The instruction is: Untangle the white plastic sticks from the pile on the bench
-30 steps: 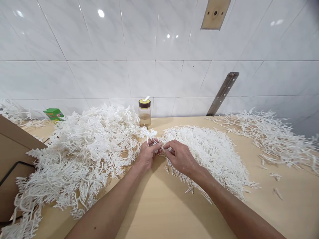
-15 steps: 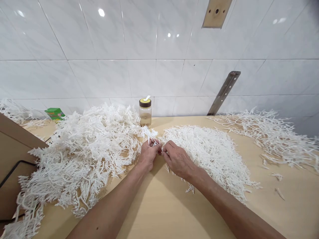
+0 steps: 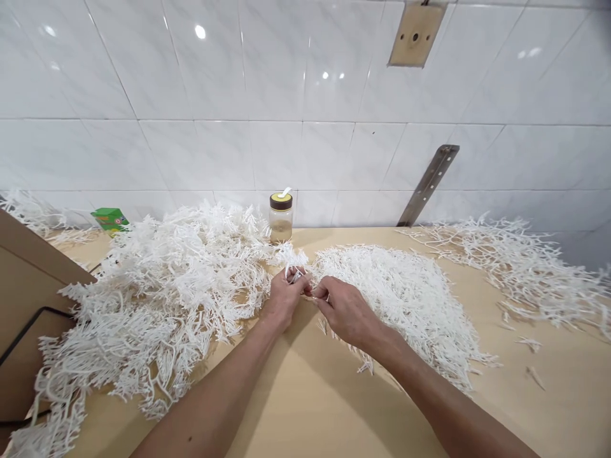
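My left hand is closed around a tuft of white branching strands, which sticks up above the fingers. A small shiny metallic thing shows between that thumb and fingers; its kind is hidden. Just to the right, my right hand pinches a thin white strand between thumb and forefinger, its fingertips close to the left thumb. A big tangled heap of white branching strands lies left of my hands. Beside and beyond my right hand spreads a flatter pile of short white pieces.
A clear jar with a dark-rimmed yellow lid stands behind my hands near the tiled wall. Farther right lie longer white strands. A green box and a brown cardboard panel are at left. A metal bracket leans there.
My right hand has drawn slightly right and down from the left, with the thin strand at its fingertips. The left hand keeps its hold. The whole view has shifted a little.
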A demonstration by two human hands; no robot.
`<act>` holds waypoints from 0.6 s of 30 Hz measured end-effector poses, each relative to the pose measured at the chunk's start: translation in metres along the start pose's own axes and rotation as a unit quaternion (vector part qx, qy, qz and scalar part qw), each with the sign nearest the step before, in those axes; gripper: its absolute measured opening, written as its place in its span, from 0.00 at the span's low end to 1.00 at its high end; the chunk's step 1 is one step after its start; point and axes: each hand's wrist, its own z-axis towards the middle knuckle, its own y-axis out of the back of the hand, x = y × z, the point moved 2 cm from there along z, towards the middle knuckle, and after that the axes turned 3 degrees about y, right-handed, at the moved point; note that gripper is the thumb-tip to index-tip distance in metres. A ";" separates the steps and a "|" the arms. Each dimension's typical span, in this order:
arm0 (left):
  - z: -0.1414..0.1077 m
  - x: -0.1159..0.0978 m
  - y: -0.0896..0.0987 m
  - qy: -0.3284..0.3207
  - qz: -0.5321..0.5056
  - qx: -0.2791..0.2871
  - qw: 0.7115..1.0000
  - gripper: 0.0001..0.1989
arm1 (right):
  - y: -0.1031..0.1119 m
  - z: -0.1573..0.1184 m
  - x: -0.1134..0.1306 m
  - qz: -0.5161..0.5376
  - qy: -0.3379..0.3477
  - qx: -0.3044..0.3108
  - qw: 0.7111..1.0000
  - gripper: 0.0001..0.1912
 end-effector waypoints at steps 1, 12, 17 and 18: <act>0.000 -0.001 0.000 -0.003 -0.016 -0.002 1.000 0.14 | -0.002 0.000 -0.001 -0.002 -0.002 0.002 1.000 0.06; 0.008 0.002 0.003 0.018 -0.089 -0.007 0.996 0.17 | -0.025 -0.001 -0.009 -0.267 -0.025 0.085 0.960 0.12; 0.004 0.005 -0.002 0.025 -0.083 0.055 0.995 0.15 | -0.006 0.005 -0.016 -0.207 -0.082 0.039 0.974 0.12; 0.003 0.006 -0.003 0.028 -0.096 0.063 0.993 0.14 | -0.002 0.006 -0.016 -0.168 -0.079 0.007 0.983 0.12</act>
